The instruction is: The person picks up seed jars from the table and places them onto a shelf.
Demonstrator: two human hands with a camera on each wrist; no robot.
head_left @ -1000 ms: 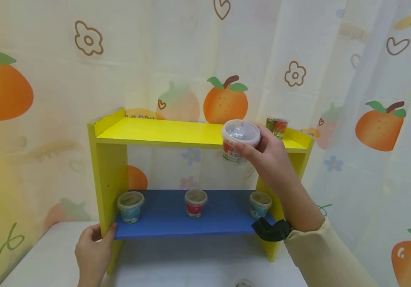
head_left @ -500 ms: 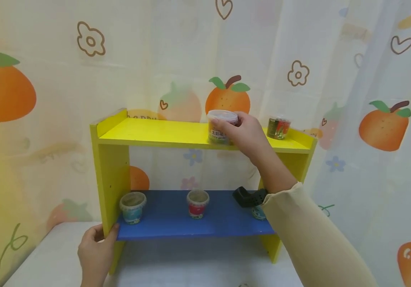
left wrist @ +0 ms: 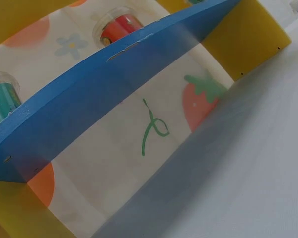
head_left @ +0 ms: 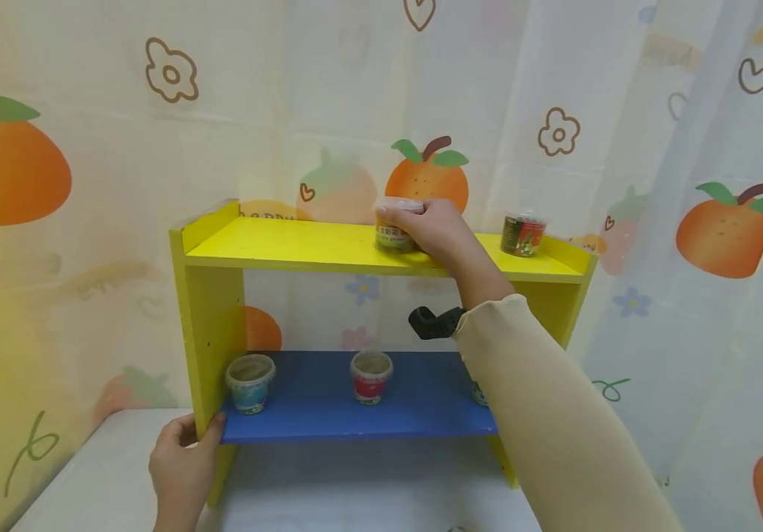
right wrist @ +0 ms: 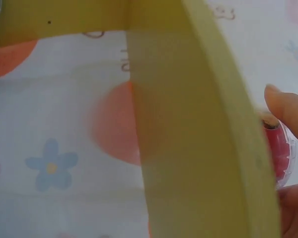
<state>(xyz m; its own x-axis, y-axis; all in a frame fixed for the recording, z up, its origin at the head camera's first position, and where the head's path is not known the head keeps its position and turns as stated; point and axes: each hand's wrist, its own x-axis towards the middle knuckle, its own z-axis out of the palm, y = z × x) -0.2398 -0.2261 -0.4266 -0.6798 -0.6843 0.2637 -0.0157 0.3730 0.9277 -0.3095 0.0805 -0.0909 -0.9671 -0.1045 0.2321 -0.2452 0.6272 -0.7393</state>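
My right hand holds a small lidded plastic cup with a printed label, around the middle of the yellow top board. Whether its base touches the board I cannot tell. In the right wrist view, thumb and fingers lie around the cup, partly hidden by the yellow board. Low on the left, my left hand grips the side panel of the shelf unit, thumb at the blue board's front corner. A second cup stands on the top board's right part.
On the blue board stand a blue-labelled cup at left, a red-labelled cup mid-board, and another cup mostly behind my right sleeve. The unit rests on a white table before a printed curtain.
My right hand has carried the cup leftward and back, from in front of the top board to over or onto it. The left hand keeps its grip on the side panel.
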